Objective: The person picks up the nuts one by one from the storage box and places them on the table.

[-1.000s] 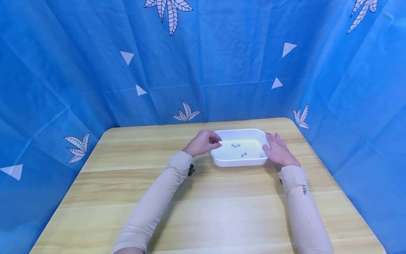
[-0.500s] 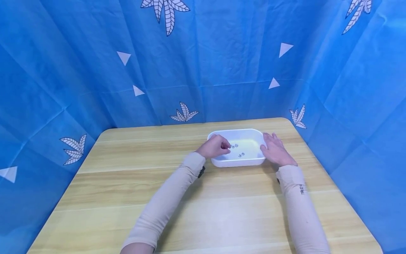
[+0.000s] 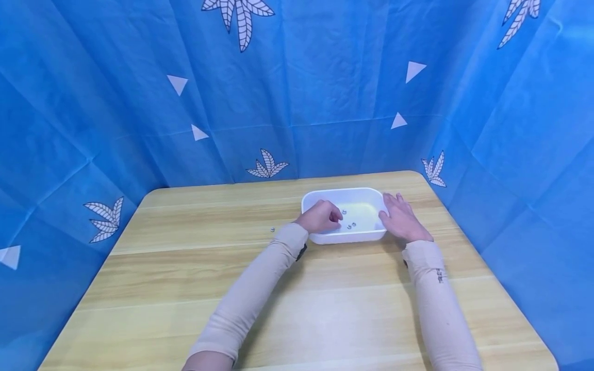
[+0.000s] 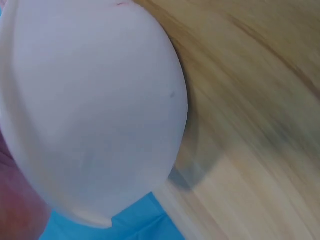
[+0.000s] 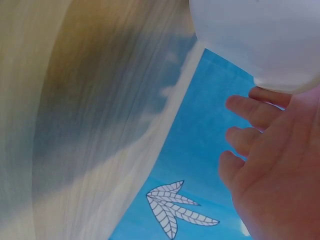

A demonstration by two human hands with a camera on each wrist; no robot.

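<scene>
blue curtain (image 3: 241,93) borders wooden table (image 3: 362,293); right fingers (image 5: 255,112) grip white tray (image 3: 349,237), left fingers (image 3: 335,210) curl, hold unclear.

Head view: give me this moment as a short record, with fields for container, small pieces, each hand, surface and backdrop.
container: white tray
pieces in tray: three small shiny pieces visible; the hand may hide more
piece outside: one small piece on the table, left of the tray
left hand: over the tray's left part, fingers curled; grip unclear
right hand: rests at the tray's right end
surface: wooden table
backdrop: blue curtain
</scene>
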